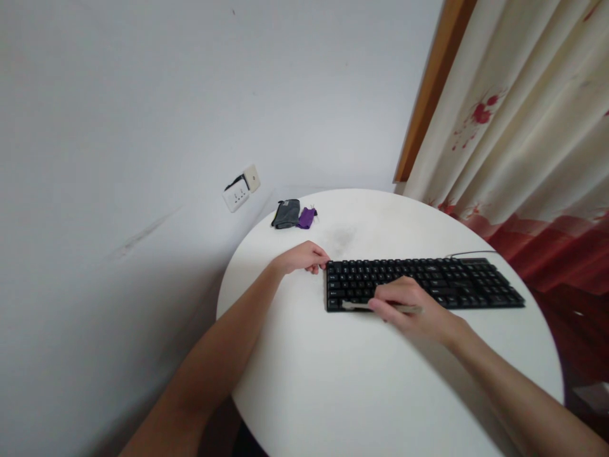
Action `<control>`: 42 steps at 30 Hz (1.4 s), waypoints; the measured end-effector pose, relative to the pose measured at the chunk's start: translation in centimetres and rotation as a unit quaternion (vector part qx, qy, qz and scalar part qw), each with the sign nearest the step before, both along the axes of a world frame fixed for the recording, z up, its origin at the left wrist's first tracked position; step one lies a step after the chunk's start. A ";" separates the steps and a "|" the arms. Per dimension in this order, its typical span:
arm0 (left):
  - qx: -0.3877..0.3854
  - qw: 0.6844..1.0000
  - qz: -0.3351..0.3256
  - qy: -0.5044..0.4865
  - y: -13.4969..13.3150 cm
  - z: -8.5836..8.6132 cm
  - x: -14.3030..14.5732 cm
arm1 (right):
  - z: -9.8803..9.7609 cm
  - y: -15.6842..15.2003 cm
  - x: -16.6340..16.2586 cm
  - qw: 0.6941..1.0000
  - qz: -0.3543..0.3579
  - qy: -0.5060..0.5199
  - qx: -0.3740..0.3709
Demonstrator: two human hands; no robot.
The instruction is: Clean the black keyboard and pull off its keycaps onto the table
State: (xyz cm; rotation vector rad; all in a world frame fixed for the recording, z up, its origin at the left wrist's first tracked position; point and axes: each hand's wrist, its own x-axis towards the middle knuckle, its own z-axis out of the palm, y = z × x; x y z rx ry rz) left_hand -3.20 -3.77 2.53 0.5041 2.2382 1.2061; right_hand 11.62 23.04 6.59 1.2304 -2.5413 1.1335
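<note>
A black keyboard [442, 270] lies flat on the white round table [304, 368]. My left hand [304, 257] is closed at its far left corner, the thumb and fingers pinching the edge there. Across the near rows of keys, my right hand [404, 303] holds a slim, pale toothbrush [359, 306] by its handle. The brush head points left and rests at the keys in the keyboard's near left corner. Part of the handle is hidden by my fingers, and my hand covers some keys.
A folded grey cloth [286, 214] and a small purple cloth [307, 218] lie near the table's far left edge. The keyboard's cable [471, 252] runs off to the right. A power socket [236, 194] is on the wall; a curtain [533, 127] hangs at right.
</note>
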 end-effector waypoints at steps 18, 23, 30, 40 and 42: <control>0.001 1.000 -0.011 0.004 0.0 0.0 -0.1 | -3.4 -3.8 -3.4 0.996 -0.092 0.008 0.008; -0.002 1.000 -0.010 0.013 0.1 -0.2 -0.1 | -3.4 -3.6 -3.5 0.993 -0.107 0.012 0.039; 0.002 1.000 -0.011 0.011 0.1 -0.2 -0.1 | -3.0 -3.1 -2.6 0.980 -0.146 0.095 0.094; -0.001 1.000 -0.004 0.009 0.1 -0.3 -0.2 | -2.5 -3.0 -1.0 0.985 -0.116 0.106 0.073; 0.001 1.000 -0.001 0.012 0.2 -0.3 -0.1 | -2.2 -2.5 -1.0 0.985 -0.108 0.104 0.080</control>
